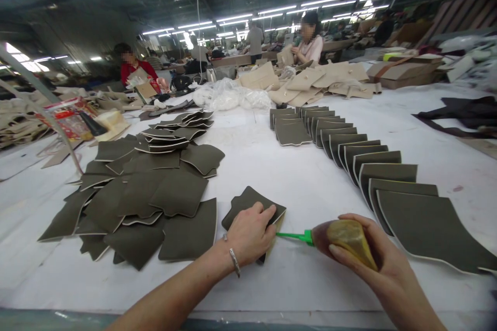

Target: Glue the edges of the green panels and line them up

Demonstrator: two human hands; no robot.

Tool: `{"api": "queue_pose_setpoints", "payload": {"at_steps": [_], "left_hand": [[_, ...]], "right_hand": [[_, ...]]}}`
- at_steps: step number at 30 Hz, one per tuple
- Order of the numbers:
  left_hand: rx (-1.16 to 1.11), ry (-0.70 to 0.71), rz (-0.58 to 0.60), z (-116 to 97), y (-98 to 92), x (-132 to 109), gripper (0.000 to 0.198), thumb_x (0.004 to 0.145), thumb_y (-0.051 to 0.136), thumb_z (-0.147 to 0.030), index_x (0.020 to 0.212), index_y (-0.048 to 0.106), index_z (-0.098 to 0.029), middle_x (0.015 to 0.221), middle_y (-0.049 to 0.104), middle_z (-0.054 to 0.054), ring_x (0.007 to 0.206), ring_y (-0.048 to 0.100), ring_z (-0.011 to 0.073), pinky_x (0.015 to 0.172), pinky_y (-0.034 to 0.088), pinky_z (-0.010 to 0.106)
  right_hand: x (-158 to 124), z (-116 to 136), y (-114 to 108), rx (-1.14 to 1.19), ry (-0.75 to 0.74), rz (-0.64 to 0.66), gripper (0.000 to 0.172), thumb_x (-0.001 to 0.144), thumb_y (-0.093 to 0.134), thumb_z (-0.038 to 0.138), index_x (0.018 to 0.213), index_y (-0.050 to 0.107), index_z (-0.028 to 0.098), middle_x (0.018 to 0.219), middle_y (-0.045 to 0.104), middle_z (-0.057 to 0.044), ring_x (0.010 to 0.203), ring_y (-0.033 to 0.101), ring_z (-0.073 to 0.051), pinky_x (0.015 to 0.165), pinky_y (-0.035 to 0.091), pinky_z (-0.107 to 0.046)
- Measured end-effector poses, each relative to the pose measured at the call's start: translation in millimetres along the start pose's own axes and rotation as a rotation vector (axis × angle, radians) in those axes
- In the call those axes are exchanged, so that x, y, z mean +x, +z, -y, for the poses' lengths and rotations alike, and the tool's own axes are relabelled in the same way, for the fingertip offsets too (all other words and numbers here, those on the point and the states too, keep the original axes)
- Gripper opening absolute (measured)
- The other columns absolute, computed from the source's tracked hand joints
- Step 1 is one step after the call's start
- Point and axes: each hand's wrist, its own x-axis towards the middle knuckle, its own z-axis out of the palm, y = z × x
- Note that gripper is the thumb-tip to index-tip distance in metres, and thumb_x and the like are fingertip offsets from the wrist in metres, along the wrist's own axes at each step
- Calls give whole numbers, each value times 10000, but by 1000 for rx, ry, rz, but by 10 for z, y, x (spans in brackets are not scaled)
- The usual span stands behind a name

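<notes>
Right hand (388, 264): curled round squeeze bottle (345, 240), amber-brown, contents indistinct; green nozzle (293, 236) at the edge of one dark panel (245, 200). Left hand (250, 232): fingers partly spread, laid on that panel, which lies on the white table (248, 160) between heaped panels (140, 189) and a fanned row (388, 171). Carton (404, 73): rear right, contents hidden.

The white table (248, 139) is carrying plenty! A heap of dark panels (140, 191) is sprawling toward the left edge, a row of overlapping panels (375, 160) is running toward the near right corner, and between them a single panel (243, 200) is lying by the near edge. Clear plastic (233, 95) and beige pieces (305, 80) are crowding the far edge.
</notes>
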Motion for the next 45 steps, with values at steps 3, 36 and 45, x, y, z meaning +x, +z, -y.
{"api": "queue_pose_setpoints", "payload": {"at_steps": [3,36,45], "left_hand": [[3,6,14,1,-4,13,438,921,383,-266,1327,545,-232,973,599,54,888,622,226,796,483,327],[-56,-10,75,16,-51,55,521,927,337,-255,1436,444,-227,1073,597,70,952,612,238,866,476,352],[-71,-37,49,21,-38,57,500,921,327,-234,1400,470,-220,1064,608,73,924,625,236,863,480,358]], "right_hand": [[126,-47,-69,-40,-23,-118,546,739,742,558,1146,545,252,1037,627,-36,881,631,-254,763,502,-321],[-320,200,234,188,182,-121,509,755,709,542,1128,537,242,983,637,-8,906,598,-234,800,461,-242],[-474,-11,239,209,209,-62,524,751,737,534,1149,561,241,1023,670,-23,929,642,-241,813,497,-235]]}}
